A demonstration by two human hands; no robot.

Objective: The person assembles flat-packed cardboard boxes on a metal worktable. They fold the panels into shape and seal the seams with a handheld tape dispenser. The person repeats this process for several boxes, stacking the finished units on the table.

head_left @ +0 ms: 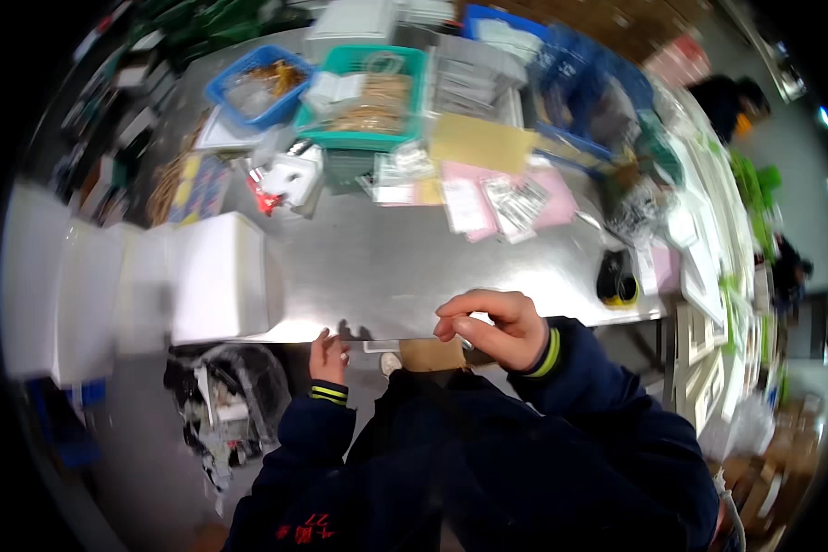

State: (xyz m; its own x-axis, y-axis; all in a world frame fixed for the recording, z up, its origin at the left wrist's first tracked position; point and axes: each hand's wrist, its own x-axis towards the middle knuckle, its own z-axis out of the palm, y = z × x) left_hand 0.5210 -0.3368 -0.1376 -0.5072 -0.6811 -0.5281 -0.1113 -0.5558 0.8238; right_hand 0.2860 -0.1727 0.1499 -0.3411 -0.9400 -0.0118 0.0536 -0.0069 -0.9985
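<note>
My right hand [501, 329] is over the near edge of the metal table [359, 248], its fingers curled in and the thumb close to the forefinger. Whatever may be between those fingertips is hidden or too small to make out. Lower and to the left, my left hand [328, 359] is at the table's near edge with its fingers somewhat apart, holding nothing I can see. Nearest to it on the table is a stack of white boxes or foam blocks [216, 281]. Both my sleeves are dark blue with yellow-green cuff stripes.
At the back are a blue basket [216, 89], a green basket [405, 140] and printed papers [469, 207]. A white device with red parts [294, 179] is left of centre, a black-and-yellow object [616, 279] at right. Below the table, a lined bin [267, 377] holds scraps. People work at far right.
</note>
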